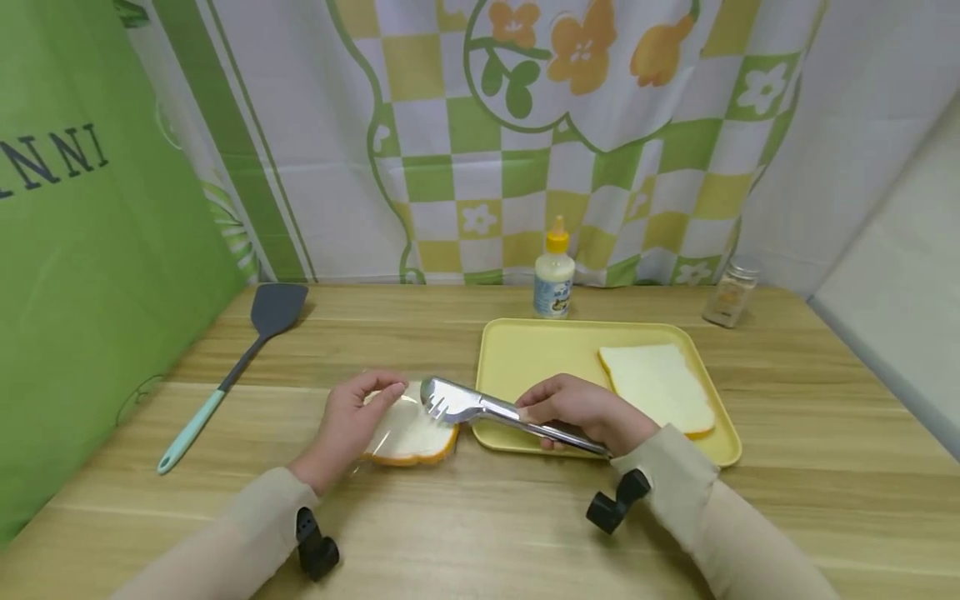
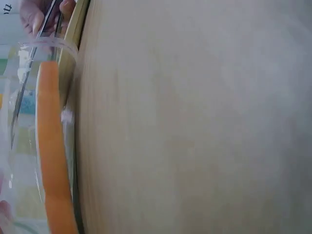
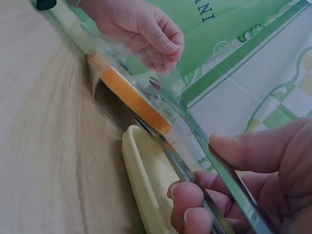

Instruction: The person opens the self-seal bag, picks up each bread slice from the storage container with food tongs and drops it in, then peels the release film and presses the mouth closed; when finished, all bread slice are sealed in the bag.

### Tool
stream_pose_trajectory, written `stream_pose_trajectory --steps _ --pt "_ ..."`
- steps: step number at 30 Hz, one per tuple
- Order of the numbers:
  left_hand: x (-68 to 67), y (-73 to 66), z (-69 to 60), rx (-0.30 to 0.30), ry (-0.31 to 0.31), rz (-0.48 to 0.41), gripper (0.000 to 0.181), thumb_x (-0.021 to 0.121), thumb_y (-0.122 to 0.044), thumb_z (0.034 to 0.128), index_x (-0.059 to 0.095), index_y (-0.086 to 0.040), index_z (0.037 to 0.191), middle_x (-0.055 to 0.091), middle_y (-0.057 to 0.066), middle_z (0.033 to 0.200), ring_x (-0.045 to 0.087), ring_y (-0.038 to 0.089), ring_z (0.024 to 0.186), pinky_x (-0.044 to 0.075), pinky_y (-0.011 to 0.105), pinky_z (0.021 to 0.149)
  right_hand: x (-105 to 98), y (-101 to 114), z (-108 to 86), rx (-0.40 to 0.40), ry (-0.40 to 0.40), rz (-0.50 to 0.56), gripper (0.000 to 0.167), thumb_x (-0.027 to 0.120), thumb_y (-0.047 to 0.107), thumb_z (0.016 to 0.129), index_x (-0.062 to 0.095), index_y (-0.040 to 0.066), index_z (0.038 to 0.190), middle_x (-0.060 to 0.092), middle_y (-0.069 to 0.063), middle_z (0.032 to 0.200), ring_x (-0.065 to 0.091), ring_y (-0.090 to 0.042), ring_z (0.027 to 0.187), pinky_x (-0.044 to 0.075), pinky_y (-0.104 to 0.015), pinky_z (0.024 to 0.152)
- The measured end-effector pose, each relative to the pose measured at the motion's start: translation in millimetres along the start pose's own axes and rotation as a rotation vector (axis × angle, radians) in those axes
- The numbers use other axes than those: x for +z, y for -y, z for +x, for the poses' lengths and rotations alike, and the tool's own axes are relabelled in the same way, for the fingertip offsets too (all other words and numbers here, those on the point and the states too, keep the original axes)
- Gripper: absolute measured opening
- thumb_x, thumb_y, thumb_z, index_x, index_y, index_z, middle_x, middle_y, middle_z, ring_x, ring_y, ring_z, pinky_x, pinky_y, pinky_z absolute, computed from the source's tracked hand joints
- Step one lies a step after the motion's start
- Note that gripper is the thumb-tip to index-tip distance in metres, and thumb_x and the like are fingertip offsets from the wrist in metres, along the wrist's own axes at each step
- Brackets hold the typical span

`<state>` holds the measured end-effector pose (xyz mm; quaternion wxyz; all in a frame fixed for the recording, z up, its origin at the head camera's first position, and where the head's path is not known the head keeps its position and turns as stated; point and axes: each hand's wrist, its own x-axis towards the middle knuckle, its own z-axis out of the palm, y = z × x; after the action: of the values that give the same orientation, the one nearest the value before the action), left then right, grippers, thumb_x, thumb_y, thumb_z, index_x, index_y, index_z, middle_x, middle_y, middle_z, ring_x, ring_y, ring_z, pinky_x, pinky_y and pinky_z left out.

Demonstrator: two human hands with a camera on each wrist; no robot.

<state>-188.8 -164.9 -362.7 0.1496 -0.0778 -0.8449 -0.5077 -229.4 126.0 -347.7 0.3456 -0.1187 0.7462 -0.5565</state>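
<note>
My right hand [image 1: 577, 410] grips a pair of metal tongs [image 1: 459, 402], thumb on one arm and fingers on the other. The tong tips reach left to a bread slice [image 1: 414, 440] with an orange crust, inside a clear plastic bag [image 3: 113, 48]. One tong arm passes above the slice [image 3: 134, 101] and the other below it in the right wrist view. Pinching the bag's film between thumb and fingers, my left hand [image 1: 347, 429] is at the slice's left side. Another bread slice [image 1: 660, 387] lies on the yellow tray [image 1: 536, 354].
Behind the tray stands a squeeze bottle [image 1: 554, 283] with a yellow cap. A glass shaker jar [image 1: 731, 292] is at the back right. On the left lies a spatula [image 1: 240, 367] with a mint handle. A patterned curtain [image 1: 480, 179] hangs behind the wooden table [image 1: 465, 533].
</note>
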Motion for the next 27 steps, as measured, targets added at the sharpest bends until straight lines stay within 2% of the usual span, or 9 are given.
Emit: stream_pose_trajectory --steps 3,5,7,11,13,15,18,22,27 --pt "-5.9 0.7 0.8 -0.022 -0.044 0.017 0.012 0.062 -0.012 0.0890 0.069 -0.003 0.092 0.068 0.009 0.098 0.058 0.013 0.095 0.045 0.033 0.086 -2 -2 -5.8 -0.004 0.037 0.007 0.034 0.052 0.008 0.091 0.050 -0.011 0.119 0.055 -0.010 0.080 0.054 -0.011 0.052 0.046 -0.020 0.048" --pt "-8.6 -0.3 1.1 -0.016 -0.059 0.024 0.013 0.062 -0.013 0.0891 0.069 -0.003 0.092 0.069 0.009 0.098 0.057 0.010 0.095 0.045 0.032 0.086 -2 -2 -9.0 -0.010 0.060 0.004 0.034 0.052 0.008 0.091 0.050 -0.012 0.119 0.055 -0.010 0.079 0.055 -0.010 0.052 0.046 -0.019 0.047" --pt "-8.4 -2.5 0.7 0.016 -0.066 0.030 0.012 0.063 -0.010 0.0879 0.069 -0.001 0.092 0.069 0.010 0.096 0.057 0.008 0.094 0.045 0.032 0.086 0 -1 -11.0 -0.017 0.069 -0.001 0.034 0.052 0.008 0.091 0.050 -0.011 0.118 0.054 -0.010 0.079 0.055 -0.010 0.052 0.046 -0.019 0.047" --pt "-2.7 -4.8 -1.0 0.137 -0.034 0.036 0.010 0.065 -0.006 0.0854 0.069 0.001 0.091 0.068 0.009 0.094 0.058 0.009 0.092 0.048 0.035 0.083 5 0 -11.4 -0.024 0.067 -0.009 0.031 0.053 0.007 0.090 0.052 -0.011 0.115 0.054 -0.010 0.079 0.054 -0.010 0.051 0.045 -0.019 0.046" --pt "-0.1 -4.3 -1.5 0.179 -0.033 0.036 0.009 0.065 -0.006 0.0854 0.068 0.001 0.090 0.067 0.008 0.092 0.058 0.010 0.091 0.048 0.033 0.082 5 -1 -11.5 -0.017 0.060 -0.009 0.031 0.053 0.008 0.090 0.052 -0.011 0.116 0.054 -0.010 0.079 0.054 -0.010 0.051 0.046 -0.019 0.046" --pt "0.9 -4.0 -2.1 0.178 -0.059 0.029 0.009 0.064 -0.007 0.0862 0.068 -0.001 0.089 0.067 0.007 0.092 0.057 0.009 0.090 0.047 0.029 0.080 5 -2 -13.1 -0.012 0.061 -0.010 0.032 0.053 0.008 0.091 0.051 -0.011 0.117 0.054 -0.010 0.079 0.054 -0.010 0.052 0.046 -0.019 0.046" --pt "-0.3 -3.0 -2.7 0.143 -0.128 0.023 0.009 0.063 -0.010 0.0875 0.068 -0.003 0.090 0.066 0.005 0.091 0.055 0.006 0.087 0.045 0.021 0.077 5 -3 -16.8 -0.007 0.067 -0.010 0.034 0.052 0.009 0.091 0.050 -0.011 0.118 0.054 -0.010 0.079 0.055 -0.010 0.053 0.046 -0.019 0.048" --pt "-0.6 -3.0 -2.5 0.124 -0.209 -0.021 0.011 0.063 -0.010 0.0874 0.067 -0.001 0.090 0.066 0.008 0.088 0.054 0.004 0.082 0.045 0.018 0.074 7 -3 -21.5 -0.009 0.073 0.010 0.035 0.052 0.010 0.091 0.049 -0.012 0.118 0.053 -0.010 0.077 0.056 -0.010 0.054 0.047 -0.019 0.048" --pt "7.0 -6.8 -3.6 0.165 -0.214 -0.098 0.012 0.063 -0.009 0.0877 0.067 0.002 0.089 0.064 0.010 0.085 0.053 0.006 0.079 0.044 0.016 0.071 17 -1 -24.0 -0.011 0.073 0.049 0.036 0.052 0.012 0.092 0.049 -0.011 0.119 0.053 -0.011 0.079 0.056 -0.011 0.055 0.047 -0.019 0.049"
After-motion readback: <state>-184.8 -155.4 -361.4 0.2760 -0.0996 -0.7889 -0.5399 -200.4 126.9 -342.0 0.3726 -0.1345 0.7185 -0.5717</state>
